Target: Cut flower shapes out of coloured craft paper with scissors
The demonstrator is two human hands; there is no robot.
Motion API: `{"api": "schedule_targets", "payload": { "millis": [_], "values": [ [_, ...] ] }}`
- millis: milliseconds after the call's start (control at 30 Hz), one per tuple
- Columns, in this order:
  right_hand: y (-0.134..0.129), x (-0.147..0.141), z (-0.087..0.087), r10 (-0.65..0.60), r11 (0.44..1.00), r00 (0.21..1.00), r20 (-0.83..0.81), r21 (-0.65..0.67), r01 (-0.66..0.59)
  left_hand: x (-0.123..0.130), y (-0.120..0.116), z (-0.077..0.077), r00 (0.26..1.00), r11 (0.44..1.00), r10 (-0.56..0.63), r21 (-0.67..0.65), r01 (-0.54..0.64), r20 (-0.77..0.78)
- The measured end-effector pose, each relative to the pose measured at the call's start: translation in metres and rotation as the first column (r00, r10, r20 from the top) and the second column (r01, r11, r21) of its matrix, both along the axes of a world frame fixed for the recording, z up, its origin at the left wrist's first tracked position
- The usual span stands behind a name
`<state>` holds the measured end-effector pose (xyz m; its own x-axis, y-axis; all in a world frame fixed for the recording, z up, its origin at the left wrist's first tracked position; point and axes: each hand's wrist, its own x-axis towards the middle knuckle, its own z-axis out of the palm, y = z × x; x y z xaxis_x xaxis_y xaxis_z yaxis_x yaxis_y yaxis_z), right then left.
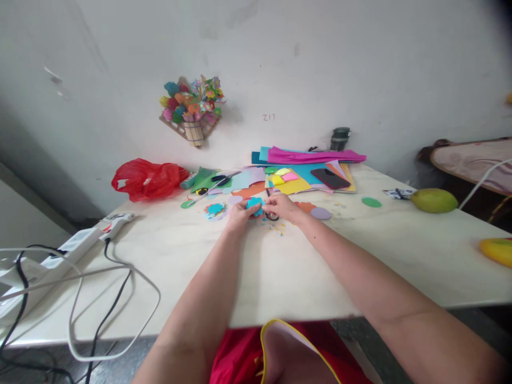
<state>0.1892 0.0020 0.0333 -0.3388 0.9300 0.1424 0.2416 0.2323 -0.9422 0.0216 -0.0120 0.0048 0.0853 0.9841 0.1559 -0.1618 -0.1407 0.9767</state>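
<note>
A blue paper flower [254, 204] with scalloped edges is pinched between the thumb and fingers of my left hand [239, 212]. My right hand [280, 206] has its fingertips closed at the right edge of the same flower. Below the right fingers a black loop [272, 217] shows, which looks like a scissors handle; the rest is hidden. To the left lies a small stack of cut flowers with a blue one [215, 209] on top. On the right are an orange paper flower [305, 207] and a lilac paper circle [320, 213]. Tiny paper scraps [279, 229] are scattered just in front.
Coloured paper sheets [296, 185], a phone [330, 178] and dark-handled scissors [224, 179] lie at the back. A red plastic bag [150, 180] sits back left. Power strips [76, 248] and loose cables occupy the left edge. A green-yellow fruit [434, 200] rests at right.
</note>
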Motion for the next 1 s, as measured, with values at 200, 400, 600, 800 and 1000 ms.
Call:
{"api": "schedule_targets", "payload": {
  "millis": [200, 400, 600, 800, 1000],
  "values": [
    [0.001, 0.009, 0.003, -0.282, 0.928, 0.849, 0.448, 0.352, 0.122, -0.002, -0.001, 0.003, 0.985, 0.996, 0.084, -0.030, -0.080, 0.150],
    [0.000, 0.017, -0.001, -0.377, 0.879, 0.501, 0.779, 0.471, -0.071, -0.003, 0.003, 0.001, 0.949, 0.988, 0.149, -0.072, -0.134, 0.277],
    [-0.003, 0.014, -0.001, -0.319, 0.896, 0.444, 0.837, 0.419, -0.147, -0.001, 0.003, 0.002, 0.930, 0.983, 0.181, -0.086, -0.162, 0.320],
    [0.004, 0.019, -0.002, -0.333, 0.915, 0.562, 0.757, 0.404, -0.003, -0.004, 0.007, -0.002, 0.903, 0.974, 0.225, -0.089, -0.207, 0.365],
    [0.014, 0.013, -0.004, -0.129, 0.990, 0.967, 0.221, 0.078, 0.115, -0.005, 0.009, -0.002, 0.865, 0.963, 0.269, -0.115, -0.243, 0.423]
  ]
}}
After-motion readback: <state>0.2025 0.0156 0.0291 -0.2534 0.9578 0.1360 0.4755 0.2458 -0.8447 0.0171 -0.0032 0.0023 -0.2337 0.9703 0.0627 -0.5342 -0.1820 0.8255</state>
